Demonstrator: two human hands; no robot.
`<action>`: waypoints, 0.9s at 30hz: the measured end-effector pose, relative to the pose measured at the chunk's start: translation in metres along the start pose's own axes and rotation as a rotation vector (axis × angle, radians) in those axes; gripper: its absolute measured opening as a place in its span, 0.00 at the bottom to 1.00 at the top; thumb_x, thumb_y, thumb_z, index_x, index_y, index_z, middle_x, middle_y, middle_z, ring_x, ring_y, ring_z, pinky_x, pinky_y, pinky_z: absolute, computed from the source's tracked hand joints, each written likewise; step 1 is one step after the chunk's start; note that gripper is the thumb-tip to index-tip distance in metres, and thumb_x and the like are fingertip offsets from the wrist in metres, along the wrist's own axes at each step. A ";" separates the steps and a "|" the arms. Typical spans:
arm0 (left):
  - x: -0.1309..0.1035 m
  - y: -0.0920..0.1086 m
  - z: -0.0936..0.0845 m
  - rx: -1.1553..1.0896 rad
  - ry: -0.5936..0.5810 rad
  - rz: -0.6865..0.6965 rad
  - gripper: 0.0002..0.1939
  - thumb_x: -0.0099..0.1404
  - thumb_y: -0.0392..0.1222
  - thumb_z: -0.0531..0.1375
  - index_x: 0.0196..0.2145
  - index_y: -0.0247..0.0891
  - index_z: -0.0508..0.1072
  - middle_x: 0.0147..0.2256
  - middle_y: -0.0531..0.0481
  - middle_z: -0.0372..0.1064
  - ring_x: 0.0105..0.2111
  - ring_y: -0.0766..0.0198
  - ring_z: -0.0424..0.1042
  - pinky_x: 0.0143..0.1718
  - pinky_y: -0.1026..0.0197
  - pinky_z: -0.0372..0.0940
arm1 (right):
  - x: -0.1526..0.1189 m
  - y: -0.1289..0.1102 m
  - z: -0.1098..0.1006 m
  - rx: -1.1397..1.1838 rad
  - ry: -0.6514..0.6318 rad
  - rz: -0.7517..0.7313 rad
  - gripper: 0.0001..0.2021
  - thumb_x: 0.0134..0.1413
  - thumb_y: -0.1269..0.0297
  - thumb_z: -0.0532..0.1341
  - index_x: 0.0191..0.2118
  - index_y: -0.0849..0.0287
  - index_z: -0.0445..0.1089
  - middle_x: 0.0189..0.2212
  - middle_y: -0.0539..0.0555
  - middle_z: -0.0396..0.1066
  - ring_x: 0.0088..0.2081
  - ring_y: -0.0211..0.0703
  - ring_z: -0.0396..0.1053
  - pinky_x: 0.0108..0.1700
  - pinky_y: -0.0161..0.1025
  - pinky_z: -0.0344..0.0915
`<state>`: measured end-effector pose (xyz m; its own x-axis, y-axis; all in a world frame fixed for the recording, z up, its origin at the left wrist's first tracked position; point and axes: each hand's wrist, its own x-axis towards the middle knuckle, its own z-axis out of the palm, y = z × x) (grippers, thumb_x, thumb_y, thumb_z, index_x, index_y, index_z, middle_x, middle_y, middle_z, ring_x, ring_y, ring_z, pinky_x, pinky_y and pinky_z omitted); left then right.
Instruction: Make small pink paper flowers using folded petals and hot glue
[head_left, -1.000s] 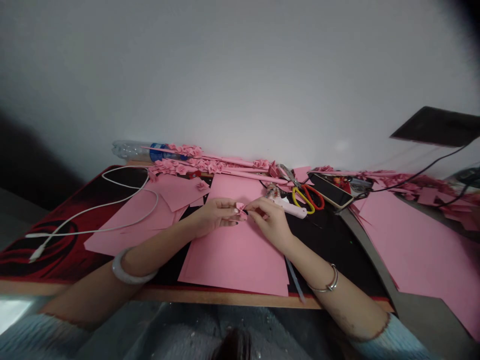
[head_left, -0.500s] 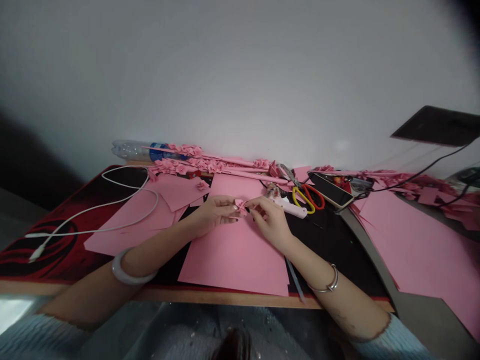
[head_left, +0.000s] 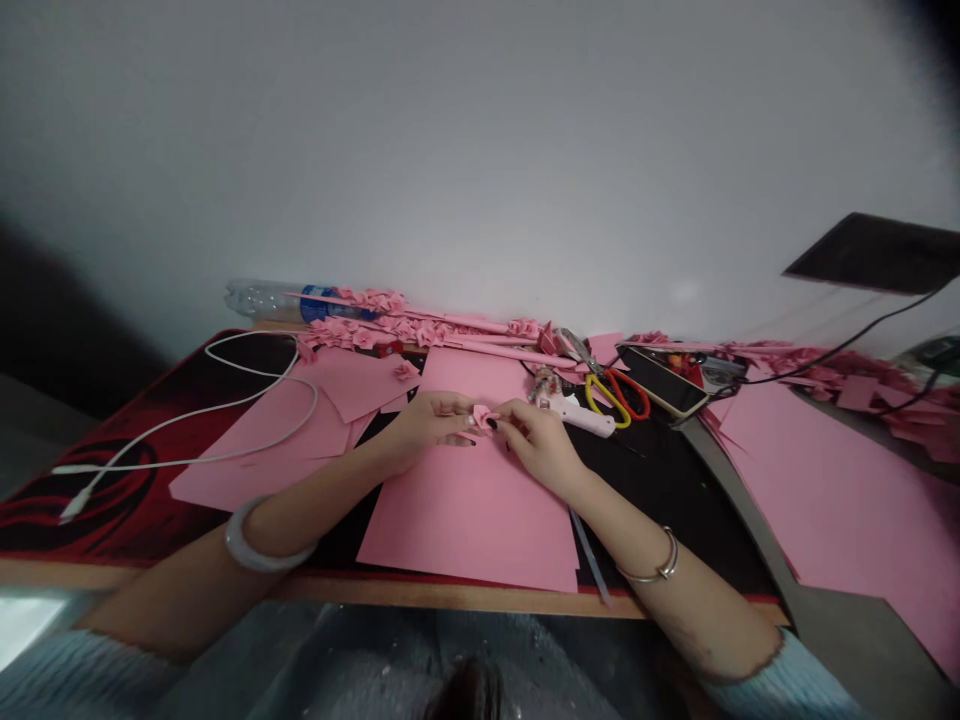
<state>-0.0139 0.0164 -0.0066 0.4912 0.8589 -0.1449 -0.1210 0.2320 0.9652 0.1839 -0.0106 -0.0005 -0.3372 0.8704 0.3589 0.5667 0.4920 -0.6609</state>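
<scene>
A small pink paper flower point(head_left: 481, 416) is pinched between my two hands, above a stack of pink paper sheets point(head_left: 465, 520). My left hand point(head_left: 424, 430) grips its left side with the fingertips. From the right, the thumb and fingers of my right hand point(head_left: 540, 445) close on the flower's edge. Another small paper flower point(head_left: 406, 370) lies beyond my left hand. To the right of my right hand lies a white glue gun point(head_left: 581, 415), beside scissors point(head_left: 619, 397) with yellow and red handles.
Along the wall lie pink paper flowers on rolled stems point(head_left: 480, 340) and a plastic bottle point(head_left: 266, 299). A white cable point(head_left: 187, 463) loops over the left sheets. A phone point(head_left: 664, 380) lies at right, near more pink sheets point(head_left: 832, 490). A clear stick point(head_left: 590, 558) overlaps the front edge.
The paper flower has turned in my fingers and now shows its petals more openly. Both hands have stayed almost in place, with small finger shifts.
</scene>
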 end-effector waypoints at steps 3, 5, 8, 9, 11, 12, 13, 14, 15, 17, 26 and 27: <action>-0.002 0.001 0.004 0.091 0.040 0.048 0.14 0.51 0.45 0.70 0.34 0.35 0.79 0.35 0.44 0.79 0.37 0.58 0.76 0.38 0.59 0.70 | -0.001 -0.002 0.000 -0.010 -0.005 0.011 0.07 0.58 0.71 0.56 0.29 0.58 0.66 0.19 0.47 0.65 0.20 0.36 0.61 0.25 0.32 0.57; -0.003 0.002 0.007 0.128 0.065 0.089 0.12 0.51 0.44 0.69 0.32 0.35 0.79 0.33 0.45 0.79 0.36 0.59 0.76 0.39 0.60 0.69 | -0.002 -0.002 0.001 -0.002 -0.004 0.027 0.07 0.58 0.69 0.57 0.28 0.58 0.64 0.20 0.47 0.66 0.20 0.36 0.61 0.25 0.32 0.57; -0.004 0.002 0.010 0.132 0.073 0.133 0.11 0.51 0.42 0.69 0.31 0.34 0.78 0.33 0.46 0.79 0.37 0.59 0.76 0.40 0.60 0.70 | -0.002 0.000 0.002 0.014 0.001 0.034 0.06 0.58 0.69 0.57 0.30 0.58 0.65 0.21 0.48 0.67 0.21 0.36 0.62 0.25 0.32 0.58; -0.003 0.001 0.010 0.130 0.073 0.141 0.10 0.51 0.42 0.69 0.31 0.35 0.78 0.33 0.46 0.79 0.37 0.59 0.76 0.39 0.60 0.70 | -0.002 0.000 0.002 0.022 0.002 0.028 0.05 0.58 0.70 0.57 0.31 0.58 0.66 0.22 0.48 0.67 0.22 0.36 0.62 0.26 0.32 0.58; -0.003 0.000 0.009 0.136 0.077 0.154 0.10 0.52 0.42 0.68 0.32 0.35 0.78 0.33 0.47 0.79 0.36 0.59 0.76 0.38 0.60 0.71 | -0.002 0.001 0.002 0.034 0.002 0.015 0.04 0.58 0.70 0.56 0.33 0.58 0.67 0.23 0.48 0.67 0.22 0.36 0.63 0.26 0.31 0.59; -0.003 -0.001 0.008 0.145 0.078 0.160 0.09 0.53 0.42 0.68 0.32 0.36 0.78 0.33 0.47 0.79 0.36 0.59 0.76 0.37 0.61 0.71 | -0.001 0.001 0.002 0.035 0.001 0.011 0.04 0.58 0.70 0.56 0.33 0.58 0.67 0.23 0.48 0.67 0.22 0.36 0.63 0.26 0.31 0.59; -0.002 -0.002 0.008 0.158 0.079 0.167 0.09 0.53 0.41 0.67 0.32 0.36 0.79 0.33 0.48 0.79 0.35 0.60 0.76 0.37 0.61 0.71 | -0.001 0.000 0.002 0.031 0.000 0.008 0.04 0.58 0.70 0.56 0.33 0.58 0.67 0.23 0.48 0.67 0.22 0.36 0.63 0.26 0.32 0.59; -0.002 -0.002 0.007 0.173 0.078 0.172 0.08 0.54 0.41 0.67 0.33 0.36 0.79 0.33 0.48 0.79 0.35 0.60 0.76 0.37 0.61 0.71 | -0.001 0.000 0.002 0.024 -0.003 0.004 0.04 0.58 0.70 0.56 0.32 0.58 0.67 0.23 0.48 0.67 0.22 0.36 0.63 0.26 0.32 0.59; -0.002 -0.003 0.007 0.189 0.077 0.175 0.08 0.55 0.41 0.66 0.33 0.37 0.79 0.33 0.48 0.79 0.35 0.60 0.76 0.37 0.61 0.71 | -0.001 -0.001 0.001 0.015 -0.006 0.000 0.05 0.58 0.70 0.56 0.31 0.58 0.66 0.23 0.48 0.67 0.22 0.36 0.63 0.26 0.32 0.59; -0.002 -0.003 0.007 0.216 0.078 0.180 0.07 0.55 0.41 0.66 0.32 0.37 0.79 0.34 0.47 0.79 0.36 0.59 0.76 0.37 0.60 0.72 | -0.001 -0.002 0.000 -0.001 -0.016 -0.004 0.06 0.58 0.71 0.56 0.30 0.58 0.66 0.22 0.48 0.68 0.22 0.37 0.63 0.26 0.32 0.59; -0.005 0.003 0.008 0.194 0.068 0.097 0.09 0.54 0.40 0.67 0.33 0.35 0.79 0.32 0.46 0.79 0.34 0.59 0.76 0.37 0.60 0.71 | -0.001 -0.003 0.003 0.096 -0.045 0.081 0.09 0.59 0.69 0.56 0.27 0.57 0.63 0.19 0.48 0.70 0.19 0.36 0.64 0.24 0.31 0.59; -0.005 0.003 0.008 0.174 0.054 0.087 0.10 0.54 0.41 0.67 0.34 0.35 0.78 0.33 0.46 0.78 0.34 0.60 0.76 0.37 0.60 0.71 | -0.001 -0.002 0.003 0.094 -0.044 0.091 0.09 0.59 0.69 0.56 0.27 0.57 0.63 0.19 0.48 0.70 0.19 0.36 0.65 0.24 0.31 0.59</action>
<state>-0.0097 0.0095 -0.0011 0.4383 0.8964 -0.0665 -0.0079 0.0778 0.9969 0.1809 -0.0125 -0.0017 -0.3219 0.9084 0.2669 0.5240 0.4057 -0.7489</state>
